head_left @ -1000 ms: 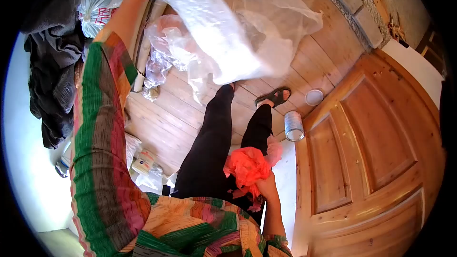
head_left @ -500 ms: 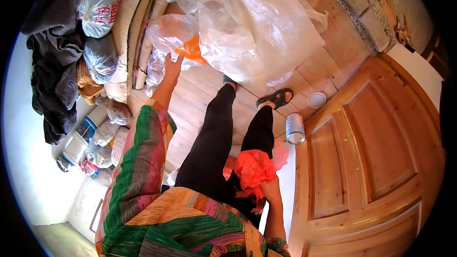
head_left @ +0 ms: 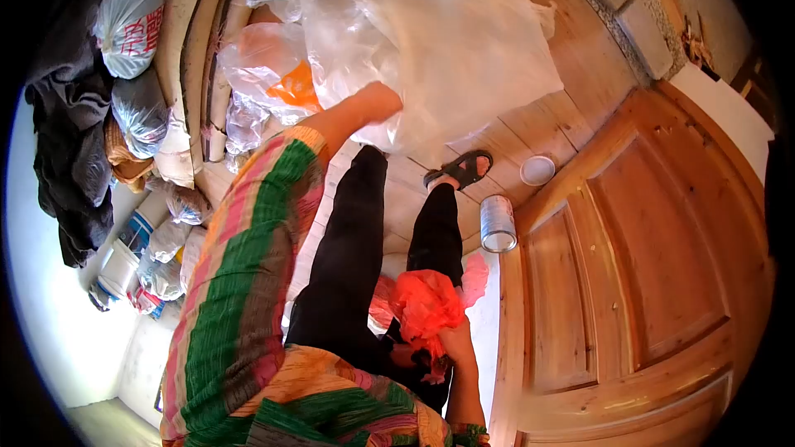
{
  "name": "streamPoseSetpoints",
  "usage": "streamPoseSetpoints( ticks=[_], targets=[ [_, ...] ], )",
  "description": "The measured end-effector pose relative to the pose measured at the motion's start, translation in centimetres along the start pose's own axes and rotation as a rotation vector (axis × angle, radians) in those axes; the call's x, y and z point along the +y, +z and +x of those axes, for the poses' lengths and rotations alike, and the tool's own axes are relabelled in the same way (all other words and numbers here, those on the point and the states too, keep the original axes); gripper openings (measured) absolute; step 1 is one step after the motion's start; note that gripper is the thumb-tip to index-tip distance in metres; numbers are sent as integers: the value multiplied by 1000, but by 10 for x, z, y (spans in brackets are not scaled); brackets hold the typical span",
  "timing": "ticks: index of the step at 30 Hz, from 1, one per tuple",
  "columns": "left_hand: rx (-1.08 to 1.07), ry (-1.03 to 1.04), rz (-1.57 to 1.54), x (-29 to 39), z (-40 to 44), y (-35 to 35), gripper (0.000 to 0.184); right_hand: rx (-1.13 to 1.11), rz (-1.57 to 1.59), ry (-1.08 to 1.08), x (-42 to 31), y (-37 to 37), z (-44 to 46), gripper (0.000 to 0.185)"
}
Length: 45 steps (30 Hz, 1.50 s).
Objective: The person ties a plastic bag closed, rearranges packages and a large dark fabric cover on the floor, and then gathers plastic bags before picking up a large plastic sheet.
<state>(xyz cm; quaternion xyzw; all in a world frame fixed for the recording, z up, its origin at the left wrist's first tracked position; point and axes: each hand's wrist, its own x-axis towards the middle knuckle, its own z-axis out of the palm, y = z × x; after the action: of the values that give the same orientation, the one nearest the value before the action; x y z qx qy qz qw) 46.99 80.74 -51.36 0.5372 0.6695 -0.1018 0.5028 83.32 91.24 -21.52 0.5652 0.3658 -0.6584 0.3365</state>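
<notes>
My left hand is closed at the near edge of a large translucent plastic bag, gripping its film, with the fingertips partly hidden. Crumpled red plastic bags are bunched in my right hand, low beside my right leg. An orange plastic piece lies among thinner clear bags, left of the large one.
A metal can and a round lid lie on the plank floor by my sandaled foot. The wooden door stands at right. Tied bags and dark cloth are piled along the left.
My left hand has moved right, from reaching by the orange plastic to closing at the large translucent bag's edge. My right hand keeps the red bags. The whole view has shifted slightly.
</notes>
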Motion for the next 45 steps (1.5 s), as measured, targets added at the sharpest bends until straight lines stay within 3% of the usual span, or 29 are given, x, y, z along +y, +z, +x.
streamPoseSetpoints(
  ticks=[4, 6, 9, 11, 12, 14, 16, 18, 19, 21, 22, 23, 26, 27, 28, 29, 30, 33, 34, 36, 37, 39, 40, 41, 43, 44, 45],
  targets=[
    [-237, 334, 97, 63, -6, 9, 20, -43, 84, -11, 9, -2, 5, 41],
    [-252, 462, 209, 68, 3, 50, 16, -66, 54, -19, 21, -4, 14, 42],
    [-11, 642, 381, 99, 17, 13, 16, -89, 211, -1, 34, -3, 22, 37],
    [244, 460, 240, 99, 58, -17, 14, -72, 212, -7, 32, -2, 25, 38],
    [189, 361, 171, 102, 79, -49, 19, -62, 197, -6, 35, -2, 27, 40],
    [363, 326, 163, 93, 122, -79, 63, -62, 255, -30, 48, -1, 36, 42],
    [531, 301, 286, 81, 172, -96, 64, -69, 312, -51, 49, 0, 42, 45],
    [937, 490, 507, 72, 220, -106, 71, -38, 593, 53, 23, -4, 44, 49],
    [932, 510, 499, 84, 227, -114, 71, -28, 669, 95, 16, -8, 46, 49],
    [301, 136, 622, 108, 236, -129, 117, -19, 734, 143, 20, -11, 42, 49],
    [122, 76, 593, 111, 237, -131, 98, -19, 752, 165, 24, -13, 41, 50],
    [411, 196, 696, 86, 252, -96, 75, -18, 766, 172, 27, -13, 39, 50],
    [11, 337, 731, 55, 245, -44, 21, -22, 781, 160, 31, -12, 38, 50],
    [-176, 360, 713, 51, 229, -34, 9, -28, 774, 146, 30, -13, 40, 50],
    [82, 646, 697, 17, 207, 6, 10, -36, 764, 129, 29, -14, 43, 50],
    [-177, 531, 589, 47, 166, -18, 9, -45, 743, 116, 29, -13, 45, 50],
    [-220, 555, 555, 53, 129, -21, 8, -54, 707, 97, 29, -13, 46, 50],
    [-103, 694, 340, 39, 40, -33, 37, -101, 548, 38, 28, -10, 53, 51],
    [-104, 683, 349, 31, 25, -41, 37, -112, 548, 29, 28, -7, 54, 51],
    [-492, 271, -181, 21, 4, -52, 70, -79, 915, 172, 31, 0, 50, 50],
    [-490, 270, -179, 17, -5, -51, 70, -81, 914, 169, 28, 0, 49, 50],
    [-529, 511, 443, 7, -21, -40, 100, -77, 959, 97, 22, -3, 48, 48],
    [-589, 571, 579, 6, -24, -25, 106, -77, 957, 96, 38, -1, 52, 48],
    [-514, 650, 649, 2, -30, -15, 83, -82, 903, 68, 61, 3, 56, 48],
    [-184, 597, 598, -15, -33, 35, 52, -71, 851, 42, 82, 7, 61, 48],
    [-182, 602, 596, -21, -28, 51, 52, -63, 866, 54, 78, 7, 58, 48],
    [-460, 524, 642, -8, -17, 54, 38, -53, 893, 77, 69, 5, 55, 48]
  ],
)
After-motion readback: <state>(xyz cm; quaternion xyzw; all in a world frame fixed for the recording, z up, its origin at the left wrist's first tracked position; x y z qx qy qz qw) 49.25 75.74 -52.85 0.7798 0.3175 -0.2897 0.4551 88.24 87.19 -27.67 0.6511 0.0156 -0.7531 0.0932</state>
